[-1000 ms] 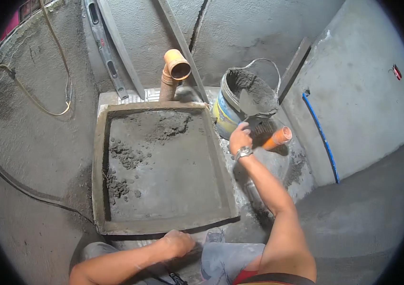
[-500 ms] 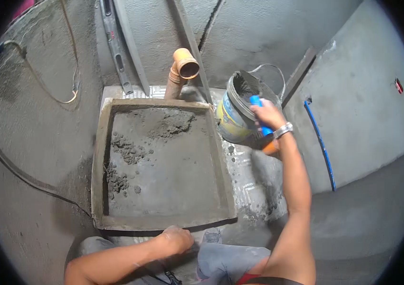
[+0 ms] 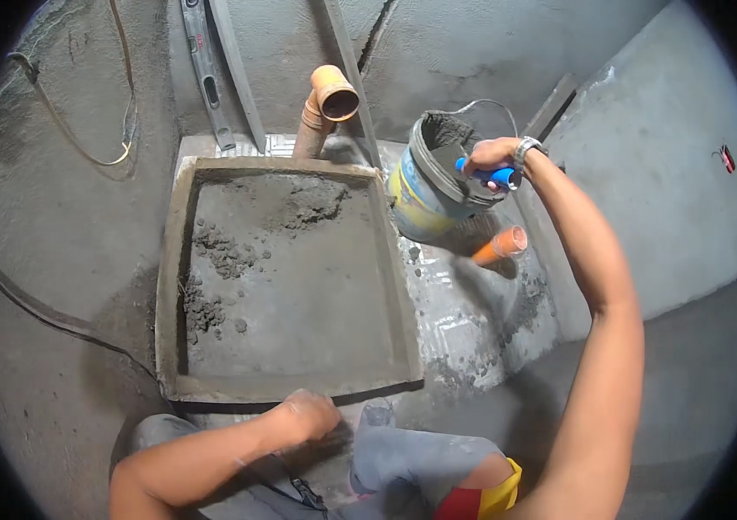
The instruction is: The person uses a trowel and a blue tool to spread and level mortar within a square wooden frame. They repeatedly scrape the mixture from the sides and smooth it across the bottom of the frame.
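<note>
My right hand [image 3: 491,158] is wrapped round the blue handle of a trowel [image 3: 503,178] at the mouth of a mortar-smeared bucket [image 3: 425,192]. The trowel's blade is mostly hidden against the bucket's inside. A watch sits on my right wrist. My left hand [image 3: 309,416] is closed in a loose fist by the front edge of a square cement-rimmed basin [image 3: 290,389], and no tool shows in it. Inside the basin, crumbly mortar [image 3: 225,253] lies along the left side, with another heap [image 3: 312,208] at the back.
An orange elbow pipe [image 3: 334,94] rises behind the basin. Another orange pipe [image 3: 501,245] stands right of it, near the bucket. A spirit level [image 3: 204,74] and long bars lean on the back wall. A cable [image 3: 48,321] runs along the left wall.
My right hand has turned over with the trowel, its forearm swinging out to the right, uncovering the short orange pipe. My left hand stays by the basin's edge. The view has shifted slightly.
</note>
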`<state>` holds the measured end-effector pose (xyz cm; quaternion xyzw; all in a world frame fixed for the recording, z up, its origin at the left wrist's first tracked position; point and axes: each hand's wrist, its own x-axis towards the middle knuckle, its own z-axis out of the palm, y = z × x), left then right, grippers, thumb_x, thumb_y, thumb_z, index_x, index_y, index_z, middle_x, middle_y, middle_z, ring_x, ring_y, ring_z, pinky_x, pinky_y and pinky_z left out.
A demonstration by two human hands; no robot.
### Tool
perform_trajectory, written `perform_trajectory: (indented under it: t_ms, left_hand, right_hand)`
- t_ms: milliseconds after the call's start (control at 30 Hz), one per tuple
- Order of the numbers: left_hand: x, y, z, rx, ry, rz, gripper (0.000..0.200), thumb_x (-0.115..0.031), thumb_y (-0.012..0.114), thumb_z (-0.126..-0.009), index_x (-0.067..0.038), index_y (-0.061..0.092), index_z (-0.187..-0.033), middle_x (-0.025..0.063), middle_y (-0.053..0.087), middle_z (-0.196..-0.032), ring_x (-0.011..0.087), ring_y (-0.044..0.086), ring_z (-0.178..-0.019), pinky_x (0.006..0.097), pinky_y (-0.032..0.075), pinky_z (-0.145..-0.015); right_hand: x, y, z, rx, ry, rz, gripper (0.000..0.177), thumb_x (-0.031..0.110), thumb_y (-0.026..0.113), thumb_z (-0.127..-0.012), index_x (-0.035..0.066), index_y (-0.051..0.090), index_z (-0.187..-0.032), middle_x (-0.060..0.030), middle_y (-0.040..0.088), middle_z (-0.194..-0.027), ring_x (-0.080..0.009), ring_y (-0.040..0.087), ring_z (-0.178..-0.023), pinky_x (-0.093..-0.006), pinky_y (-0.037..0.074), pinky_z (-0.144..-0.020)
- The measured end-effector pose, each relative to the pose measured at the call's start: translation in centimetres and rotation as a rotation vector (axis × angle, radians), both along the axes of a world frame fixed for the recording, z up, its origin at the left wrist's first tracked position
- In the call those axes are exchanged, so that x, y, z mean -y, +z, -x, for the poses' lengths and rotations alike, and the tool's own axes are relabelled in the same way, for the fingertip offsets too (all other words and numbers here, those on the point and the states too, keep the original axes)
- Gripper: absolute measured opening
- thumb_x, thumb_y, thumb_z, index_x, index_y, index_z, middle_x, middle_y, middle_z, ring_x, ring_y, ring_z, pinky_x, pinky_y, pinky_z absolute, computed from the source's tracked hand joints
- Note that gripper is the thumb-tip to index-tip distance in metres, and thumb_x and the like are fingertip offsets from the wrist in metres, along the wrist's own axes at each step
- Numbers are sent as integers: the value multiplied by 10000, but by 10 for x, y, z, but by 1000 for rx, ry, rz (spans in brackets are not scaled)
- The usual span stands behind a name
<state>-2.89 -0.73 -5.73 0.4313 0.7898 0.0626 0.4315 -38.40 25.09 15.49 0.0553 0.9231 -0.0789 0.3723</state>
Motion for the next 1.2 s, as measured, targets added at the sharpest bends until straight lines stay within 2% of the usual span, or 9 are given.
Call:
perform_trajectory:
  t_ms: [133,233,400,467,667,833,967,1067,1200]
  left_hand:
    - [0,-9,-3,-9,44,-3,259,-135,625,-786,-59,683,-1026,130,642,-1122,292,627,-1028,403,520,-805]
    - [2,-2,-2,-30,56,-21,239,-121,610,-785,-62,693,-1001,126,658,-1086,285,642,-992,401,526,-783]
    - [3,-3,-6,-70,82,-138,174,-132,606,-780,-66,715,-900,123,691,-937,283,670,-883,386,535,-702]
    - [7,-6,-9,-126,116,-219,150,-121,635,-761,-78,725,-873,111,700,-890,268,679,-836,376,538,-661]
    - [-5,-51,-27,-247,208,-316,71,-110,662,-671,-93,705,-725,70,691,-755,247,676,-731,365,522,-578]
    - [-8,-23,-12,-53,106,-107,171,-114,691,-705,-94,722,-871,81,704,-921,243,681,-838,363,534,-650]
    - [-13,-8,-12,17,73,-38,221,-123,714,-723,-113,722,-944,36,700,-978,217,679,-868,369,546,-636]
    - [-7,2,-9,21,75,-30,220,-116,674,-761,-88,713,-975,56,692,-1020,223,670,-924,350,543,-700]
    - [-2,12,-10,-67,65,-84,199,-126,634,-784,-71,709,-959,85,687,-1012,244,668,-924,358,536,-731]
  right_hand:
    - [-20,-3,-2,87,8,-238,240,179,538,-780,85,483,-566,-31,481,-507,-143,479,-422,-300,405,-389]
    - [-37,-5,-6,-153,199,-365,256,235,523,-771,2,584,-684,-73,567,-582,-166,601,-521,-344,479,-460]
    - [-43,-76,-45,-733,-406,609,227,320,533,-892,112,465,-834,-49,512,-603,-183,561,-499,-372,465,-390]
    - [-35,-123,-61,-589,-661,864,251,364,512,-905,137,417,-859,-14,488,-629,-150,482,-441,-316,431,-368]
    - [8,-186,-80,-890,-834,907,274,383,489,-909,125,414,-965,-28,464,-656,-162,488,-444,-345,433,-357]
    - [19,-208,-90,-893,-599,980,198,267,530,-891,107,422,-935,-23,458,-644,-156,497,-447,-327,435,-365]
    - [83,-240,-132,-443,-325,884,121,177,552,-835,66,532,-881,-43,545,-692,-135,527,-485,-302,456,-452]
    - [126,-315,-121,-517,244,626,335,316,603,-786,4,553,-898,-212,620,-765,-393,611,-720,-469,461,-642]
    - [200,-365,-143,-459,359,398,386,302,554,-801,-43,535,-972,-290,623,-881,-460,603,-846,-515,478,-768]
